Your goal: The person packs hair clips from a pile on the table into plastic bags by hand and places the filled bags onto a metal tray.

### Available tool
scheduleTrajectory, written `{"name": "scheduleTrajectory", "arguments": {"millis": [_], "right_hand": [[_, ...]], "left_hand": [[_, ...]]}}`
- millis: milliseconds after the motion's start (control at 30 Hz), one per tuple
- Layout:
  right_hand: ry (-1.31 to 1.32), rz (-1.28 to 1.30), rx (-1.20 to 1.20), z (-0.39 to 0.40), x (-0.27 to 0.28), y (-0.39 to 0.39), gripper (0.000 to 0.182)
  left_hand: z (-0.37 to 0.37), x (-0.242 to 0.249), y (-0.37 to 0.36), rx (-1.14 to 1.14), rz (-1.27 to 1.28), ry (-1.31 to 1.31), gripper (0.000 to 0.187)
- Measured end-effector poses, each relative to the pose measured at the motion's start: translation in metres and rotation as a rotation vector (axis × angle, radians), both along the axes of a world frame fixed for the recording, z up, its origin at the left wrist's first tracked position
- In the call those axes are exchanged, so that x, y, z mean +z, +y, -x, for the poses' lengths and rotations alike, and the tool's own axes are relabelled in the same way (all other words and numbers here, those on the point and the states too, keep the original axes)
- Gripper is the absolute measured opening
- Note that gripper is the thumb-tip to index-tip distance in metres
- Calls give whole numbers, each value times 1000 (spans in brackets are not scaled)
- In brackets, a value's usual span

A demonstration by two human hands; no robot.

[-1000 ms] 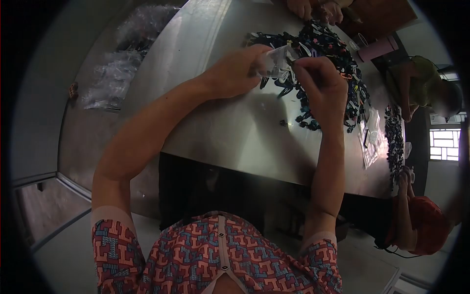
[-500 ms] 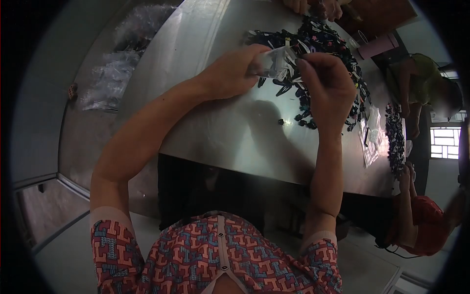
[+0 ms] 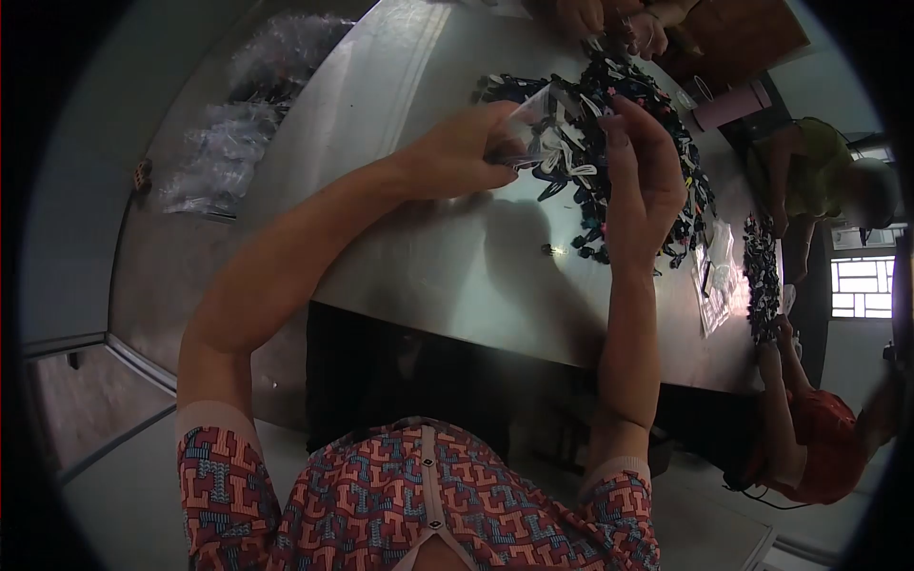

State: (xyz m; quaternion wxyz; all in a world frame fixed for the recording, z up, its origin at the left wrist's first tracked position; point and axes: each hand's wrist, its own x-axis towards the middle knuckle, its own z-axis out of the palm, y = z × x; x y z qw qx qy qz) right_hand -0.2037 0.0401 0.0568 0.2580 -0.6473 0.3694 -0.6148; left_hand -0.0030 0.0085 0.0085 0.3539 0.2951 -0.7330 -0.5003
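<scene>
My left hand [image 3: 468, 150] is closed on the edge of a small clear plastic bag [image 3: 529, 126], its mouth facing right. White bow-like pieces [image 3: 564, 152] show at the bag's mouth, overlapping the pile behind. To the right of the bag, my right hand [image 3: 649, 176] is raised with thumb and forefinger brought together; what lies between them is too small to make out. Under and behind both hands spreads a heap of dark hair clips [image 3: 693, 176], some with small coloured pieces. One loose clip [image 3: 553, 250] lies nearer to me on the metal table [image 3: 438, 276].
Clear plastic bags [image 3: 224, 152] are heaped at the left. More flat bags [image 3: 721, 276] lie right of the clips, beside another dark heap [image 3: 761, 276]. A co-worker's hands [image 3: 636, 33] are at the far side; two people [image 3: 809, 171] sit along the right.
My right hand has drawn back to the right from the bag's mouth. The bag in my left hand now looks more spread and tilted. The far co-worker's hands have shifted slightly.
</scene>
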Motion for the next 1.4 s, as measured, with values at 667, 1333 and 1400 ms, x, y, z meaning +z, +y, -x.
{"name": "scheduleTrajectory", "arguments": {"millis": [667,1333,1400], "right_hand": [[208,-378,206,5,-26,-9,6],[741,-35,158,-29,-33,0,8],[749,-55,149,-33,-32,-1,7]], "left_hand": [[-13,14,-13,36,39,193,20],[-263,-76,-75,1096,117,-100,15],[-271,-130,-94,1120,71,-95,15]]}}
